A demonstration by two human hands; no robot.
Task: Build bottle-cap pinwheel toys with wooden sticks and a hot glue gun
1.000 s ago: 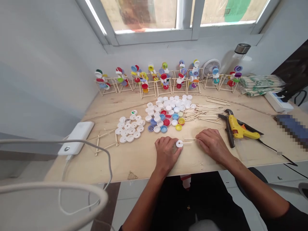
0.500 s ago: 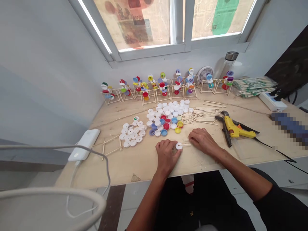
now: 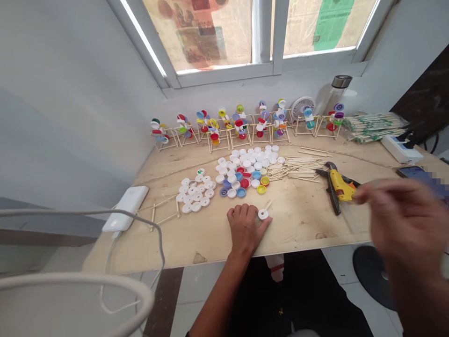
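Two hands showed, so how did the left hand (image 3: 246,229) stand?

Narrow, with its fingers curled and resting on the plywood board (image 3: 298,224), and its fingertips against a white bottle cap (image 3: 263,214) with a small hole at its centre.

And the thin wooden stick (image 3: 268,205)?

It leaned up just beyond the cap. I couldn't tell whether it entered the hole.

What about the right hand (image 3: 403,220)?

It was raised and blurred, well to the right of the cap. Its fingers (image 3: 372,194) reached toward a yellow glue gun (image 3: 340,186), but I couldn't tell if the hand was open or holding anything.

What lay farther out?

Beyond the cap sat a heap of white and coloured bottle caps (image 3: 242,171), with a smaller group of mostly white caps (image 3: 194,194) to the left of it. Loose wooden sticks (image 3: 301,167) lay to the right of the heap.

Anything past those?

A row of stick-framed models with coloured caps (image 3: 245,124) stood far beyond the cap, under the window (image 3: 266,32). A wrapped bundle of sticks (image 3: 375,127) lay beyond it to the right, and a white power bank (image 3: 126,208) lay well to its left.
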